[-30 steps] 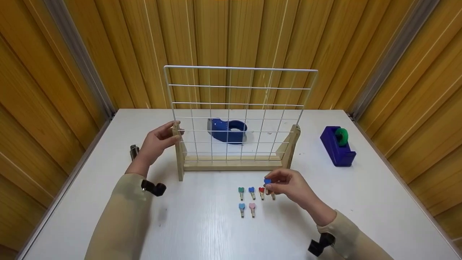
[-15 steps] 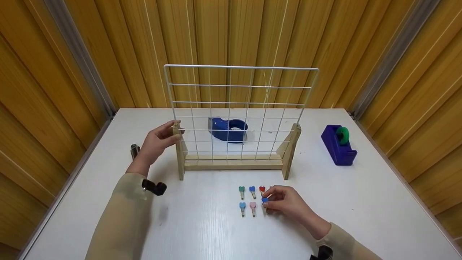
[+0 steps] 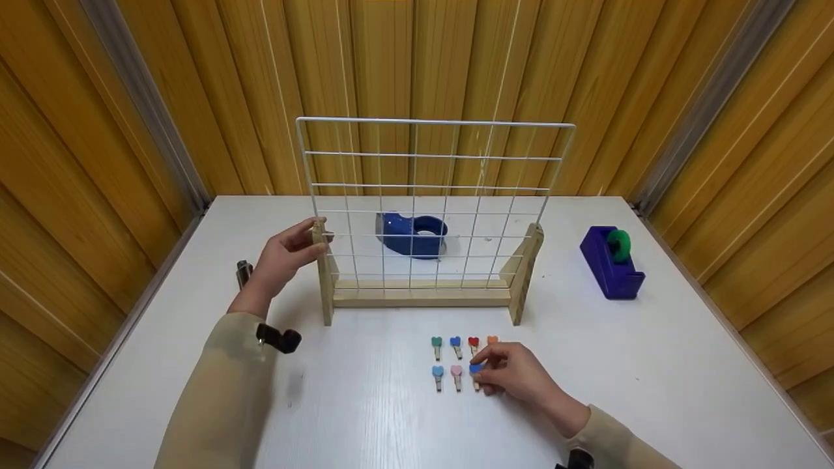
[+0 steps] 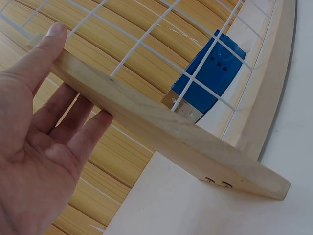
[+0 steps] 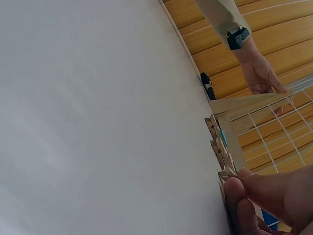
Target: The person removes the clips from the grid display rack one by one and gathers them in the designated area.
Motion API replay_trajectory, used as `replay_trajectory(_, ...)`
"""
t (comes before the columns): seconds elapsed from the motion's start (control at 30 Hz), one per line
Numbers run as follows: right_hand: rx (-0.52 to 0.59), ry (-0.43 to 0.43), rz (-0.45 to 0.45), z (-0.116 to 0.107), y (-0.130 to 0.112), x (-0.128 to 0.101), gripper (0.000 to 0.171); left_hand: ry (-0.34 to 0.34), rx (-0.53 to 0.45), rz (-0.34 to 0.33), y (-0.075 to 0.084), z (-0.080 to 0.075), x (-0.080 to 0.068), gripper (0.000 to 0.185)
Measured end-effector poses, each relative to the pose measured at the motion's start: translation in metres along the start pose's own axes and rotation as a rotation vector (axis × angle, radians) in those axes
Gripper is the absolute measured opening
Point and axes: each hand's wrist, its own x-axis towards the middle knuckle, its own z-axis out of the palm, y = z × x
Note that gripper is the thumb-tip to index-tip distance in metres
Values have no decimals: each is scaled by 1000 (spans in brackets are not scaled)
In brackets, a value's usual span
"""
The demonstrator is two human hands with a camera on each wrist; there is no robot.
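R hand [image 3: 515, 374] sits low on the table [image 3: 365, 417], thumb + fingertips pinching a blue clip [image 3: 477, 369] that's touching down as 3rd in the near row, right of the pink clip [image 3: 456, 371] and light-blue clip [image 3: 437, 372]. Just at 12 o'clock of these, the far row holds four: teal clip [image 3: 436, 342], blue, red, orange clip [image 3: 492, 341]. So approx 6 clips lie lined up, a 7th is going in; near row looks one short of the far row. No clips hang on the grid [image 3: 430, 195], every wire bare.

L hand [image 3: 281, 255] at 9 o'clock of the grid steadies the rack: thumb on top of the wooden post [image 3: 320, 270], fingers straight and slightly spread along its side, per the L wrist view [image 4: 44, 122].

My read: the laying-out is nearly done; the fingers haven't let go of the clip yet.

Behind the grid, 12 o'clock: blue tape holder [image 3: 412, 234]. At 3 o'clock: purple dispenser [image 3: 609, 264] w/ green roll.
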Motion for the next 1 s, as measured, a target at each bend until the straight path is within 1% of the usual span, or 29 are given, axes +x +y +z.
replay_trajectory(0.13, -18, -15, 17, 1, 0, -1, 22, 3, -10, -11, 2, 1, -1, 59)
replay_trajectory(0.33, -27, -14, 26, 1, -2, -3, 26, -2, -3, -22, 2, 2, 0, 61)
replay_trajectory(0.5, -9, 7, 44, -1, -4, -3, 29, 10, -12, -23, 2, 1, 0, 59)
replay_trajectory(0.6, -12, 36, 29, -5, -6, -4, 28, 18, -10, -32, 1, -1, 0, 59)
replay_trajectory(0.7, -23, 65, -13, -12, -9, -7, 30, 27, 9, -41, -2, -2, -1, 61)
replay_trajectory(0.8, -48, 94, -27, -21, -14, -9, 33, 35, 18, -49, -5, -2, -3, 62)
replay_trajectory(0.87, -61, 117, -27, -30, -18, -10, 36, 38, 26, -54, -5, -3, -5, 63)
replay_trajectory(1.0, -107, 199, -36, -53, -23, -10, 38, 45, 34, -51, -9, -8, -11, 65)
